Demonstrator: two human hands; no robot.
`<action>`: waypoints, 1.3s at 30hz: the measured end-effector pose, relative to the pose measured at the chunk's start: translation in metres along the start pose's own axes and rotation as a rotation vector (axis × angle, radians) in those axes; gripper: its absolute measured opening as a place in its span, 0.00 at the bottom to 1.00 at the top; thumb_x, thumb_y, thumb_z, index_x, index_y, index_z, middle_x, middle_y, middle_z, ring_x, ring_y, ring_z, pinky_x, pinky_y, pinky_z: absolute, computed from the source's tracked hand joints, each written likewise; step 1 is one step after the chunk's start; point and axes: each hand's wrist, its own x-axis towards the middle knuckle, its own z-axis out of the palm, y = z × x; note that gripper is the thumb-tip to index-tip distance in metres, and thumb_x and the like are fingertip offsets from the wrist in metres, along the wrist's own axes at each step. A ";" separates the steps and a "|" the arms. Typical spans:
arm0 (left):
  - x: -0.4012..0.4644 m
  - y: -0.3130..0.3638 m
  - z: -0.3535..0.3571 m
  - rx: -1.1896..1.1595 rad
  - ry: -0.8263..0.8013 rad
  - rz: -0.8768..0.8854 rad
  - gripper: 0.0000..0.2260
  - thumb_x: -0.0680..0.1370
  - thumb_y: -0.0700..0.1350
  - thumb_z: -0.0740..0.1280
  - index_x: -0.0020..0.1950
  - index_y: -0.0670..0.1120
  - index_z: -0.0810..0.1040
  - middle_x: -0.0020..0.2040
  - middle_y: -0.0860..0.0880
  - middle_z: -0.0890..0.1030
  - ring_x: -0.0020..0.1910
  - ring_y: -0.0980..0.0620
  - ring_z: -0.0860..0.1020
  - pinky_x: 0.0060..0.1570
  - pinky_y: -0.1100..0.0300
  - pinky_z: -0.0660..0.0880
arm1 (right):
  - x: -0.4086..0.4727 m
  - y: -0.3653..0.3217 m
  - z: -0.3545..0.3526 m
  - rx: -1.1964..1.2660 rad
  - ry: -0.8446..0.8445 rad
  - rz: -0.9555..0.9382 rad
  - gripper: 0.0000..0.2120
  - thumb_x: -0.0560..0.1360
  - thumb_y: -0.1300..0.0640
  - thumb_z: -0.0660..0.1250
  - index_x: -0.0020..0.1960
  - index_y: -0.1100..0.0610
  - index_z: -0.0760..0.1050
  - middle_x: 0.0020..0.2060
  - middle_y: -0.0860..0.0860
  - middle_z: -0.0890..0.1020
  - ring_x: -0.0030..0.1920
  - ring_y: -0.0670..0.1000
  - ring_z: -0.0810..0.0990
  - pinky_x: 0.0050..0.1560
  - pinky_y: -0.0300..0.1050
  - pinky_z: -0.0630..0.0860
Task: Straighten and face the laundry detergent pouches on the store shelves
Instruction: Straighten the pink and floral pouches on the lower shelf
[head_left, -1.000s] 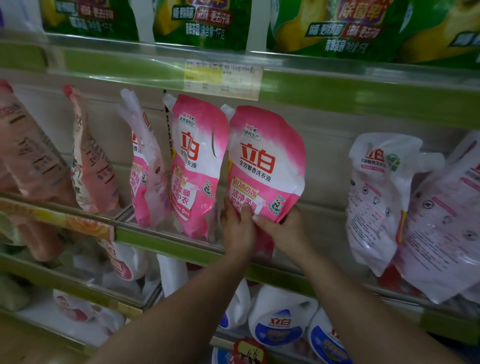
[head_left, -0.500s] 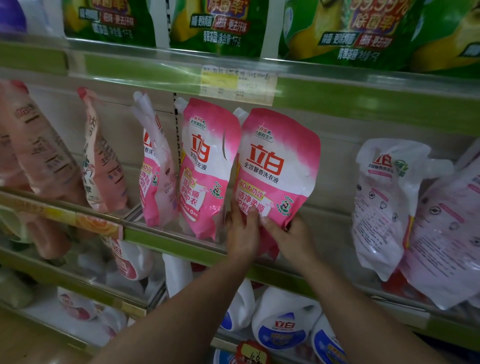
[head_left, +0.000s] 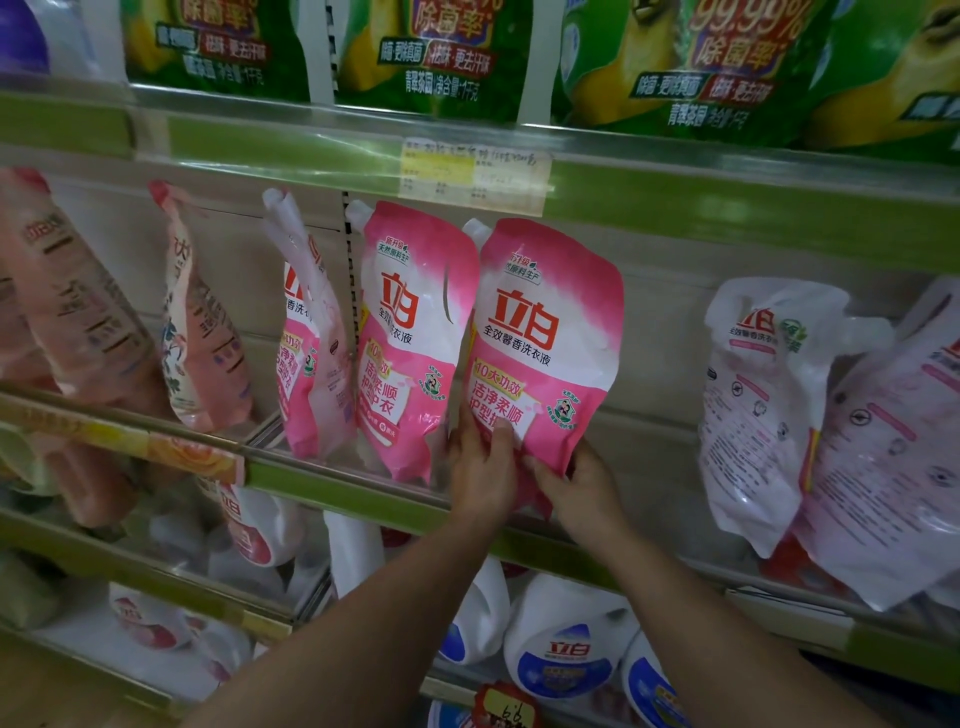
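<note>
A pink and white detergent pouch (head_left: 545, 332) stands upright on the middle shelf (head_left: 322, 480), its front label facing me. My left hand (head_left: 480, 467) grips its lower left corner, thumb on the label. My right hand (head_left: 582, 488) holds its lower right edge from below. Just to its left stands a second pink pouch (head_left: 410, 338), front out and touching it. A third pink pouch (head_left: 309, 343) further left is turned sideways. Two white pouches (head_left: 758, 405) at the right lean with their backs out.
Peach-coloured pouches (head_left: 78, 301) lean at the far left of the same shelf. Green pouches (head_left: 431, 52) fill the shelf above, with a price label (head_left: 472, 174) on its edge. White detergent bottles (head_left: 566, 639) stand on the shelf below my arms.
The pouch in my hands has turned slightly more upright and sits closer against its left neighbour. The view has shifted a little to the left and downward. Both hands keep their hold.
</note>
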 end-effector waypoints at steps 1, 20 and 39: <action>0.000 0.000 0.000 -0.004 0.000 -0.002 0.27 0.82 0.56 0.53 0.79 0.56 0.49 0.77 0.45 0.59 0.73 0.42 0.63 0.70 0.41 0.65 | 0.000 -0.001 0.001 0.002 -0.006 0.003 0.14 0.75 0.57 0.69 0.49 0.38 0.73 0.44 0.33 0.80 0.44 0.35 0.79 0.41 0.31 0.75; -0.004 -0.002 0.006 0.016 0.034 0.004 0.27 0.82 0.54 0.55 0.79 0.52 0.50 0.77 0.43 0.59 0.74 0.42 0.62 0.71 0.41 0.63 | -0.003 -0.009 0.003 0.013 -0.052 0.007 0.17 0.75 0.52 0.68 0.60 0.41 0.67 0.47 0.33 0.76 0.45 0.35 0.76 0.39 0.28 0.75; -0.072 0.017 0.009 -0.001 -0.082 0.488 0.09 0.74 0.55 0.58 0.49 0.52 0.69 0.45 0.54 0.70 0.46 0.54 0.71 0.47 0.57 0.74 | -0.040 0.000 -0.019 0.043 0.331 0.050 0.09 0.74 0.58 0.67 0.54 0.52 0.73 0.47 0.51 0.79 0.48 0.50 0.79 0.41 0.38 0.73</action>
